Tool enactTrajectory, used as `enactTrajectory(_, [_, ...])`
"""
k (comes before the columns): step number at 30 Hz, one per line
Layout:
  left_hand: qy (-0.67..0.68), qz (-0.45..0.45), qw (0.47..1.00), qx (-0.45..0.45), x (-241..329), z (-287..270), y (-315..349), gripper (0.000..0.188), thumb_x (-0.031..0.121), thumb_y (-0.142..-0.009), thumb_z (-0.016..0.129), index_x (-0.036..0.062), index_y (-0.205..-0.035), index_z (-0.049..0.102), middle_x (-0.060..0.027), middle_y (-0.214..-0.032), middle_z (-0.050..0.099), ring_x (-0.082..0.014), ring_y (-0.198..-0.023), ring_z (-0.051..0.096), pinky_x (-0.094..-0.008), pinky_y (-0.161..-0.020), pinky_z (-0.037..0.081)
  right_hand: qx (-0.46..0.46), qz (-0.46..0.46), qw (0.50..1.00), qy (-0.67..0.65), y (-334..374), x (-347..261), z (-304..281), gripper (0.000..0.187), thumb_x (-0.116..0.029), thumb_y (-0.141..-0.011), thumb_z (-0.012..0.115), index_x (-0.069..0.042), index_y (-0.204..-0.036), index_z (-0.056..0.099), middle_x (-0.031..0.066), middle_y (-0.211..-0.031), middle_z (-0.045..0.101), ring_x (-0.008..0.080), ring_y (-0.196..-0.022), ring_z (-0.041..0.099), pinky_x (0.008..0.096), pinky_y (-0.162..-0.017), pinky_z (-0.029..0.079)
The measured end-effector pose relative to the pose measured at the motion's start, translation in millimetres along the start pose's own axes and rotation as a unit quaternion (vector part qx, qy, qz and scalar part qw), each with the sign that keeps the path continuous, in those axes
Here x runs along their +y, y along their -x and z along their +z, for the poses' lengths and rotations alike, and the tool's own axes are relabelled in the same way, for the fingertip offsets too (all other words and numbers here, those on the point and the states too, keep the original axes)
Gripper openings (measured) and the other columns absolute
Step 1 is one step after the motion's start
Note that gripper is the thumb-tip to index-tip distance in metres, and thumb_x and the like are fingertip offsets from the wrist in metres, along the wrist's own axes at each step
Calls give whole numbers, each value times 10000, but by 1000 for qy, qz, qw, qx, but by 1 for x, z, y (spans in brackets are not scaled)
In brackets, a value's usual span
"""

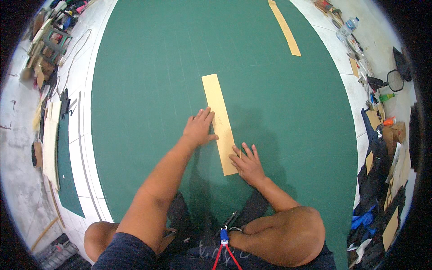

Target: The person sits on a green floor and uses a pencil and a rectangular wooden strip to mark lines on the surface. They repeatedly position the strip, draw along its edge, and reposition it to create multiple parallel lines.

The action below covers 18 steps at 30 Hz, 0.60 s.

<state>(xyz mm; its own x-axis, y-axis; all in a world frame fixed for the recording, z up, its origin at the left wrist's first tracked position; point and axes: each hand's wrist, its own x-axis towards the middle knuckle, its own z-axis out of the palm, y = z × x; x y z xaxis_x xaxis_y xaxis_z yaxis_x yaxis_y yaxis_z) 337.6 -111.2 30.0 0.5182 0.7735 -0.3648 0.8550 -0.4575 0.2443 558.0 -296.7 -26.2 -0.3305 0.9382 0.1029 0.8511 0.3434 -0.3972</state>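
Observation:
A long tan cardboard strip [219, 114] lies on a large sheet of dark green material [148, 90], running from upper left to lower right. Flat against its left edge rests my left hand [198, 128], fingers stretched and thumb apart, the thumb tip touching the strip. At the strip's near right end is my right hand [250, 166], its fingers spread over the edge. A thin pale stick [240, 154] shows between the right fingers; its exact kind is too small to tell. Faint light lines run across the green sheet.
Another tan strip [285, 29] lies at the far right of the sheet. White floor tiles border both sides. Along the right stand a plastic bottle [348, 28], dark cloth and cardboard scraps; on the left lie a green offcut [67, 180] and mixed clutter. A lanyard [224, 238] hangs near my knees.

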Motion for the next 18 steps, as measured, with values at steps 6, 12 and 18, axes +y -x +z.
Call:
enactTrajectory(6, [45,-29,999,-8,-5,-11,-17,906,460,-788,845,107,-1519,443,-160,-1630,342,-349,-1506,355,-518,-1181,370,-10,13,1000,-4,-2,2,1,367,-229,-964,654,-217,-1331,653,59,-1560,502,395,-1476,379,645,-1218,218])
enactTrajectory(12, [12,-19,996,91,-49,-22,-60,1001,471,-761,864,110,-1562,384,-164,-1651,307,-384,-1511,336,-491,-1185,392,-18,17,999,-23,-6,2,-1,375,-237,-969,650,-222,-1343,646,58,-1557,504,387,-1472,385,636,-1221,219])
enactTrajectory(18, [-29,-10,1000,-1,-55,-42,-80,1148,551,-703,884,96,-1586,308,-147,-1694,231,-399,-1524,306,-511,-1177,412,-24,28,999,-13,-5,2,-5,331,-244,-949,701,-213,-1278,675,52,-1511,547,358,-1445,419,602,-1213,248])
